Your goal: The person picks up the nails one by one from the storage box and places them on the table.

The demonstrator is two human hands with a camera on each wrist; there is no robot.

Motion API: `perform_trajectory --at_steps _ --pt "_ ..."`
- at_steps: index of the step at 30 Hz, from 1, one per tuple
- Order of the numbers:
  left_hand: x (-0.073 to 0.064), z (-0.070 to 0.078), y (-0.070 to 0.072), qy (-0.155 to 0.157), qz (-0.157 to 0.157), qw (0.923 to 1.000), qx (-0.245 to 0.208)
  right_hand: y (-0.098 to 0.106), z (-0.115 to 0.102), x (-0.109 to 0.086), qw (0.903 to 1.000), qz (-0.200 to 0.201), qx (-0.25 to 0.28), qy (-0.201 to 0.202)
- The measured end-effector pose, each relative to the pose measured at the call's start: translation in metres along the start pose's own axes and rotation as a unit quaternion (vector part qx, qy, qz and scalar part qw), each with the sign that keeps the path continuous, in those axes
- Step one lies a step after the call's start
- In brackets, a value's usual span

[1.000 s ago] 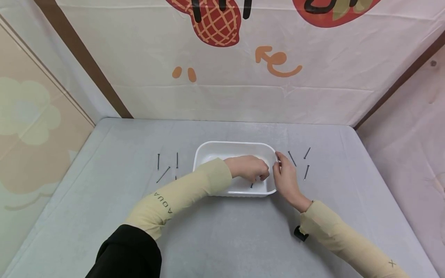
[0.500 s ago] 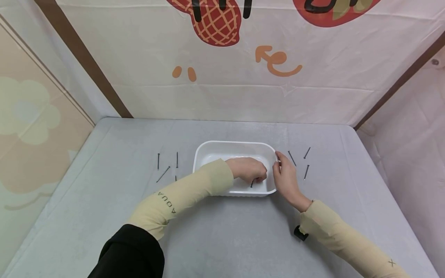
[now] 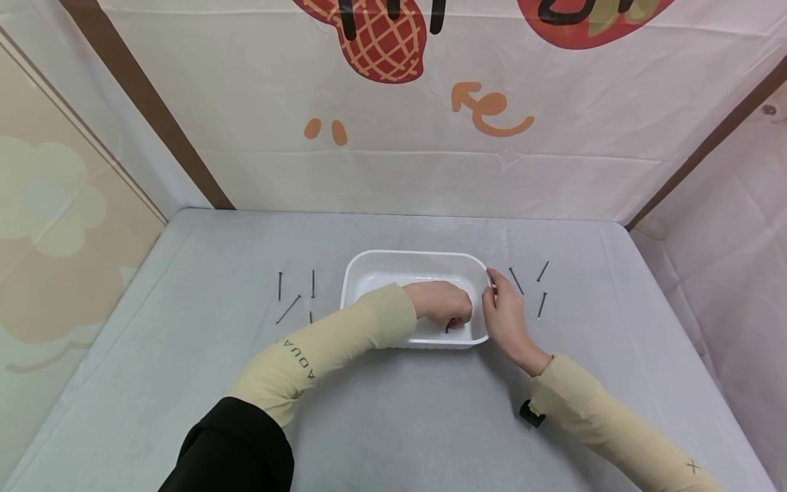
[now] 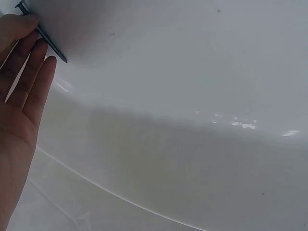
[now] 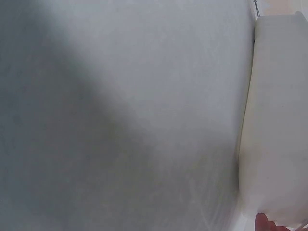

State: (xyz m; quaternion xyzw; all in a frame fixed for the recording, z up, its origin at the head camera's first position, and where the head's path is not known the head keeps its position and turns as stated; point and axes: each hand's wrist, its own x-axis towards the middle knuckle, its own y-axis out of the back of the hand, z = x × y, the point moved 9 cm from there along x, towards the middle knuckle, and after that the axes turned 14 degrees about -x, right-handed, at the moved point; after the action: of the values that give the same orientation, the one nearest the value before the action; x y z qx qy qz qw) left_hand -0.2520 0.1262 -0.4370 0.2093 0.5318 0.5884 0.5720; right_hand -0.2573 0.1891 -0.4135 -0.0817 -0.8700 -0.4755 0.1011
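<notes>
A white plastic tray (image 3: 424,258) stands in the middle of the table. My left hand (image 3: 441,302) reaches down into its right half, pinching a dark nail (image 4: 51,46) between thumb and fingers. In the left wrist view the nail's flat head shows past the thumb, and its tip points toward the tray's floor. From above, the fingers hide most of that nail. At the tray's right end, my right hand (image 3: 509,320) grips the rim, thumb and fingers on the edge. Only its fingertips (image 5: 261,222) appear in the right wrist view, against the tray wall.
Several nails (image 3: 288,309) lie on the grey tabletop left of the tray, one partly covered by the left sleeve (image 3: 320,355). Three nails (image 3: 516,281) lie to the right. A printed cloth wall (image 3: 393,178) rises behind the table.
My left hand has lowered slightly toward the near side of the tray, and its fingers have taken hold of the nail there. The right hand stays on the rim.
</notes>
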Motion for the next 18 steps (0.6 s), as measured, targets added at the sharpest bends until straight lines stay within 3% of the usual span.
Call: perform_trajectory --at_steps 18 --pt "-0.0024 -0.0051 -0.0012 0.018 0.014 0.9994 0.027 0.0006 -0.0016 -0.0025 1.0000 0.008 0.000 0.003"
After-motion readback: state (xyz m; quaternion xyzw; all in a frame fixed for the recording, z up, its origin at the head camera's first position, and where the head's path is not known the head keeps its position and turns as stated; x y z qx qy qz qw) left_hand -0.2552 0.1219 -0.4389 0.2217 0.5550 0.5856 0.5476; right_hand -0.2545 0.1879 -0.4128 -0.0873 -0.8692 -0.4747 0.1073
